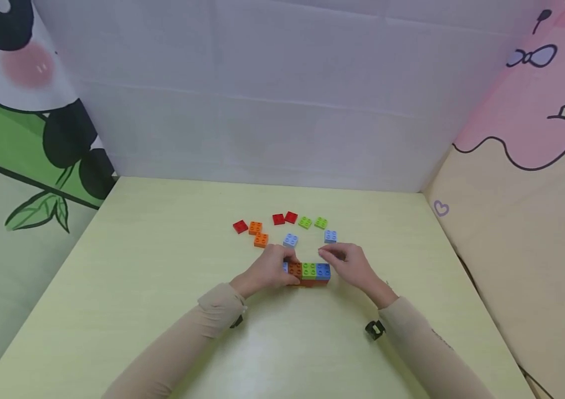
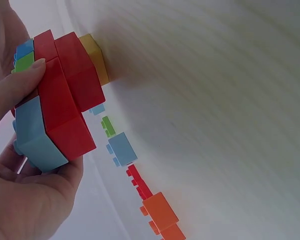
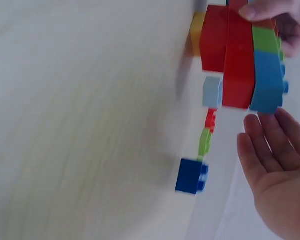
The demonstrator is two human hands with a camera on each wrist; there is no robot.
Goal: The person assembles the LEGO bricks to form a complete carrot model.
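My left hand (image 1: 270, 269) grips the left part of a built stack of toy building bricks (image 1: 309, 270), thumb on the near side and fingers behind. Its top row has a light blue brick (image 2: 32, 132), an orange-brown one partly under the hand, a light green one (image 3: 264, 40) and a blue one (image 3: 266, 80). Red bricks (image 3: 238, 65) form the layers below, over a yellow brick (image 2: 96, 57) at the bottom. Just beside the blue end, my right hand (image 1: 352, 266) holds nothing; its fingers are relaxed, as the right wrist view shows.
Loose bricks lie on the table (image 1: 163, 266) behind the stack: red (image 1: 240, 226), two orange (image 1: 261, 240), light blue (image 1: 290, 240), blue (image 1: 330, 236) and flat green ones (image 1: 304, 222). A pale cloth wall (image 1: 262, 138) rises at the table's back edge.
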